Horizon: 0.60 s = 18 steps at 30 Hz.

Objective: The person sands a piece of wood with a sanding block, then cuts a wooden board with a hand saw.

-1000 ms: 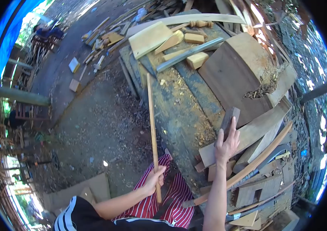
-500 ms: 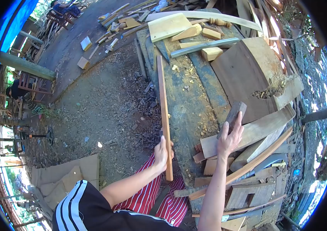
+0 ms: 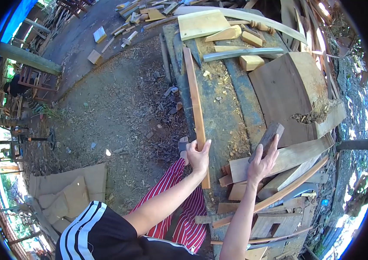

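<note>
left hand (image 3: 198, 157): gripping long wood strip (image 3: 195, 102) on tabletop (image 3: 223, 117)
right hand (image 3: 262, 162): seemingly clasping dark block (image 3: 269, 135)

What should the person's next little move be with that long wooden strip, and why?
Probably settle it flat on the workbench. The left hand grips the long wooden strip near its close end, with the strip lined up along the workbench's left edge; the right hand rests on a dark wooden block beside a stack of boards.
</note>
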Tool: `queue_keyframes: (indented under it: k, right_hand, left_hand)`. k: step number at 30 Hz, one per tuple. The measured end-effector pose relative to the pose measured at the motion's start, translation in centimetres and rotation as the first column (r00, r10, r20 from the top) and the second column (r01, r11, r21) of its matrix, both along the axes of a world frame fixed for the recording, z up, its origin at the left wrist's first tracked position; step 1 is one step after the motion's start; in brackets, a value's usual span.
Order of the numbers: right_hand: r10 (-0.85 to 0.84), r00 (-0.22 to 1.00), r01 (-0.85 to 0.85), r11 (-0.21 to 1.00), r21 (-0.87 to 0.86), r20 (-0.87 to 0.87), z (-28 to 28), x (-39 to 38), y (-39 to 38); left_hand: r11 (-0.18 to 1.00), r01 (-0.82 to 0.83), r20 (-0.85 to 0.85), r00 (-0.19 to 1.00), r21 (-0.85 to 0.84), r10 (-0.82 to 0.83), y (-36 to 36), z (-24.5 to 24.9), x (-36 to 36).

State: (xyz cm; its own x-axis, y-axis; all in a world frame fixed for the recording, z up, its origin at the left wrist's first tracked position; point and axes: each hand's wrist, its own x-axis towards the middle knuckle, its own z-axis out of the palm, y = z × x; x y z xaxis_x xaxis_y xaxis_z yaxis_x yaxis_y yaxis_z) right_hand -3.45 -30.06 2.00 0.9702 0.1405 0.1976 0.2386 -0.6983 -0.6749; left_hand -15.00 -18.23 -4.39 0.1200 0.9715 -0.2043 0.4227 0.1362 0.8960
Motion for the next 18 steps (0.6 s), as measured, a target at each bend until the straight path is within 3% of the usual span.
queue_keyframes:
  k: [4, 6, 8, 10, 14, 15, 18]
  right_hand:
    - [0.008, 0.999, -0.009, 1.0, 0.026, 0.036, 0.0, 0.2, 0.2]
    - [0.002, 1.0, -0.003, 1.0, 0.02, 0.031, 0.0, 0.1, -0.1]
    - [-0.003, 1.0, 0.003, 1.0, 0.007, 0.011, 0.0, 0.1, 0.0]
    - [0.001, 1.0, -0.001, 1.0, 0.01, 0.012, 0.0, 0.1, 0.0]
    - [-0.004, 1.0, 0.004, 1.0, 0.011, 0.009, 0.0, 0.1, -0.1]
    - [-0.004, 1.0, 0.004, 1.0, 0.003, 0.028, 0.0, 0.1, -0.1]
    - [-0.005, 1.0, 0.005, 1.0, 0.009, -0.003, 0.0, 0.1, -0.1]
  left_hand:
    - [0.984, -0.085, 0.051, 0.994, -0.156, 0.094, 0.1, -1.4, -1.7]
    - [0.976, 0.001, 0.196, 0.98, -0.217, 0.043, 0.8, -1.3, -2.1]
    - [0.973, 0.049, 0.166, 0.986, -0.226, -0.011, 1.1, -0.8, -2.7]
    - [0.909, 0.324, 0.092, 0.946, -0.261, -0.31, 1.2, -0.8, -3.7]
    - [0.768, 0.424, 0.122, 0.899, -0.48, -0.42, 0.3, 1.6, -5.3]
    - [0.723, 0.377, 0.168, 0.923, -0.579, -0.346, 0.6, 2.5, -5.1]
    - [0.749, 0.358, 0.269, 0.931, -0.558, -0.245, 1.9, 1.7, -4.1]
